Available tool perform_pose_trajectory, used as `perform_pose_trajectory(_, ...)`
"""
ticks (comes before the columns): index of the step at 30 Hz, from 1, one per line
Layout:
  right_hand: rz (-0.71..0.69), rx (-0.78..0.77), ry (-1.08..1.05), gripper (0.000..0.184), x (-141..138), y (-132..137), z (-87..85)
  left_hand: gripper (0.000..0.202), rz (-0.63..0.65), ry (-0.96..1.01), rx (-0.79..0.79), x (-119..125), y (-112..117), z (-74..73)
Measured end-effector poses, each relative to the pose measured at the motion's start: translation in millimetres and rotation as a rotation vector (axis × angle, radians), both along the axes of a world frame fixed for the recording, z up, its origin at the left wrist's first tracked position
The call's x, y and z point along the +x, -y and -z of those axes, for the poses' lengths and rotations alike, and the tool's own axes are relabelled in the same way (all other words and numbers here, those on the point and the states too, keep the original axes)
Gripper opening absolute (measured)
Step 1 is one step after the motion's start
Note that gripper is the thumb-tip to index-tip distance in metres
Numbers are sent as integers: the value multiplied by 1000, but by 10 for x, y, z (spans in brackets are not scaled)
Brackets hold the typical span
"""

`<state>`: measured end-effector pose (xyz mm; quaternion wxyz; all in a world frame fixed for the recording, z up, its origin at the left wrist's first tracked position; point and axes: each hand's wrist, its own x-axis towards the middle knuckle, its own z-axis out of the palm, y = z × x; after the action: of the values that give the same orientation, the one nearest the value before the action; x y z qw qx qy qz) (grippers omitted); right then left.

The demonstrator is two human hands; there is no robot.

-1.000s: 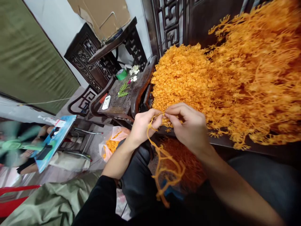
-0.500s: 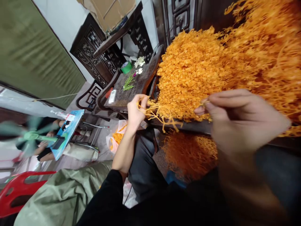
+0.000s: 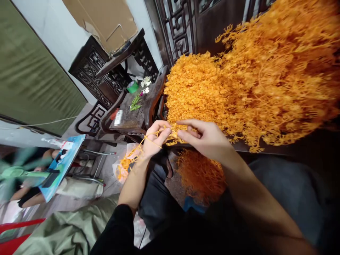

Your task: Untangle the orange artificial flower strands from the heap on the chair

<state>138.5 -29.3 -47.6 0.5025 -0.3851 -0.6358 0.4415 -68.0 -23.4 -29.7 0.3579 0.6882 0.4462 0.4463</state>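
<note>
My left hand (image 3: 156,138) pinches an orange branching plastic sprig (image 3: 138,148). Thin stems of it trail down and left across my wrist. Close beside those fingertips is my right hand (image 3: 205,136). Its index finger and thumb point at the sprig's tip with a gap between them, and I see nothing held there. Behind both hands rises a big heap of the same orange sprigs (image 3: 196,92), filling the dark carved bench. More orange sprigs (image 3: 200,177) lie low, below my right forearm.
On the wooden seat at left lie green tape (image 3: 132,86), a green sprig (image 3: 135,102) and white flowers (image 3: 146,82). A plastic bag (image 3: 120,168) with orange pieces stands on the floor. Further left are a fan (image 3: 13,172), a blue table (image 3: 65,159) and a seated person.
My right hand has moved left from the heap to meet my left hand. The sprig's stems now hang to the left over my wrist instead of to the right. The view has shifted.
</note>
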Motion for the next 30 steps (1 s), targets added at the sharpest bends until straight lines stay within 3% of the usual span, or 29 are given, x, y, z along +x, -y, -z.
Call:
perform_pose_trajectory(6,179,167,218,46,-131,-13,105,34,-20,6,-23,4,8,84)
perform_pose_trajectory(12,315,553,373,21,-176,13,156,32,-40,-25,-38,42,38,70)
perform_pose_trajectory(16,308,740,509,12,-170,-15,177,33,-92,-33,-68,73,81,56)
perform_pose_trajectory(20,284,757,495,13,-195,-41,198,32,-180,-89,-108,82,109,59)
perform_pose_trajectory(25,119,771,289,9,-318,94,207,24,-370,-210,88,52,19,13)
perform_pose_trajectory(30,28,653,92,10,-429,177,198,27,-433,-179,117,-13,-89,-23)
